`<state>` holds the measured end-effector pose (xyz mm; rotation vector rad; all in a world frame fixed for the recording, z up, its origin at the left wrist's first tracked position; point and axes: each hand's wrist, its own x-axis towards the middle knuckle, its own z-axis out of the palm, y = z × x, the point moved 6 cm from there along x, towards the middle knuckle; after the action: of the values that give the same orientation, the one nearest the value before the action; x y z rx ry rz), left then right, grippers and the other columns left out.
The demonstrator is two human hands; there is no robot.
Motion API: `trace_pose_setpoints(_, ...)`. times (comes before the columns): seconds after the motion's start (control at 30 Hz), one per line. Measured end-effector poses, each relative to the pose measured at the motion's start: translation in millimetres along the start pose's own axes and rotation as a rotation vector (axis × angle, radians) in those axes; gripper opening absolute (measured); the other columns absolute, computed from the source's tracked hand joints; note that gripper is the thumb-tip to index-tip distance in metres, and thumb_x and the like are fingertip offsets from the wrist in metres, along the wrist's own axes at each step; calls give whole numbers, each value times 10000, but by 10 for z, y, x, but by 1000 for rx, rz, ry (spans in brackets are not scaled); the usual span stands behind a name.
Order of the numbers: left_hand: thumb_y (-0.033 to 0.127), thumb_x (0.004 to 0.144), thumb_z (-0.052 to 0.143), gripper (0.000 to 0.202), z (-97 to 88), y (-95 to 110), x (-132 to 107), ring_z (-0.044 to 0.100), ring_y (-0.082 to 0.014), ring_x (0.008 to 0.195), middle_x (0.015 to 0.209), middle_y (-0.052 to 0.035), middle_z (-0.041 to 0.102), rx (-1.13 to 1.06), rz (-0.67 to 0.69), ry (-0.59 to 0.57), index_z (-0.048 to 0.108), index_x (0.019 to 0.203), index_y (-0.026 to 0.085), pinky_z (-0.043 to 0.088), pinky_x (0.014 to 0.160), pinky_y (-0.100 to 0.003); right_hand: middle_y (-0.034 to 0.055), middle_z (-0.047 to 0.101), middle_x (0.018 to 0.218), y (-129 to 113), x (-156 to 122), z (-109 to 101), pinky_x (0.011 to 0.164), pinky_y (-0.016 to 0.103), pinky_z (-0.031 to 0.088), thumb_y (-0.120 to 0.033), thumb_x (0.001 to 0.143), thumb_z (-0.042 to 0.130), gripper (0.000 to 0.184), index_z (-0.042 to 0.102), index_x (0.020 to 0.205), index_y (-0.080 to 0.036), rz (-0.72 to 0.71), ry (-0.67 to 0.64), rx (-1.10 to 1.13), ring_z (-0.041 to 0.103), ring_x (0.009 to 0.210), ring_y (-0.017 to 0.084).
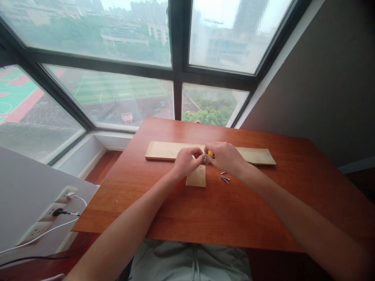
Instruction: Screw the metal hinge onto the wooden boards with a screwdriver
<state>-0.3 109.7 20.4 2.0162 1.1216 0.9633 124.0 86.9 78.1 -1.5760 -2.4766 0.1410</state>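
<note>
Over the middle of the table, my left hand (187, 160) is closed in a pinch at a small silver metal piece (206, 159). My right hand (227, 157) is closed around a yellow object (210, 153), mostly hidden by the fingers, and its fingertips meet the same metal piece. Whether the yellow object touches the metal cannot be made out. Behind both hands lies a long pale wooden board (164, 150). A small wooden piece (196, 178) with a dark hole near its far edge lies just below them. Several loose screws (225, 178) rest under my right wrist.
The reddish-brown wooden table (164, 222) reaches from my lap towards large windows (123, 89). A grey wall (316, 86) stands on the right. Wall sockets (48, 214) with plugged-in cables are at the lower left, beside the table's left edge.
</note>
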Motion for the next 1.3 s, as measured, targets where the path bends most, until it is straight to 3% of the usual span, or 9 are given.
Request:
trace_pose_setpoints(0.13, 248, 818, 590, 172, 5, -24, 6, 640, -141, 668, 709, -15, 719, -89, -34, -6, 693, 712, 161, 456, 600, -215, 33, 697, 920, -26, -22, 2, 627, 288, 343, -235, 857, 568, 93, 660, 867, -234, -44, -4, -21, 627, 784, 195)
trace_pose_setpoints(0.37, 289, 828, 587, 196, 52, -57, 0, 652, -151, 683, 724, -24, 726, -124, -57, -58, 703, 745, 155, 471, 609, -215, 51, 705, 883, 81, 16, 68, 746, 281, 410, -219, 850, 589, 104, 690, 872, -201, -50, 25, 129, 633, 848, 202)
trace_pose_setpoints(0.6, 322, 832, 597, 217, 107, -80, -3, 658, -161, 702, 739, -35, 724, -193, -74, -88, 702, 760, 146, 482, 625, -221, 41, 714, 874, 123, 12, 94, 747, 274, 434, -167, 814, 610, 116, 707, 867, -200, -59, 49, 202, 641, 820, 188)
trace_pose_setpoints(0.8, 327, 814, 626, 216, 139, -96, -6, 659, -160, 686, 709, -39, 706, -380, -137, -109, 680, 732, 134, 491, 633, -230, 46, 714, 828, 140, 24, 114, 742, 286, 423, -191, 805, 619, 84, 693, 843, -206, -48, 13, 157, 640, 811, 202)
trace_pose_setpoints(1.3, 334, 798, 655, 209, 123, -96, 3, 669, -159, 674, 703, -35, 713, -427, -179, -114, 677, 728, 138, 501, 629, -235, 43, 694, 847, 147, 29, 17, 716, 273, 398, -139, 781, 609, 105, 656, 850, -201, -78, 65, 157, 606, 803, 187)
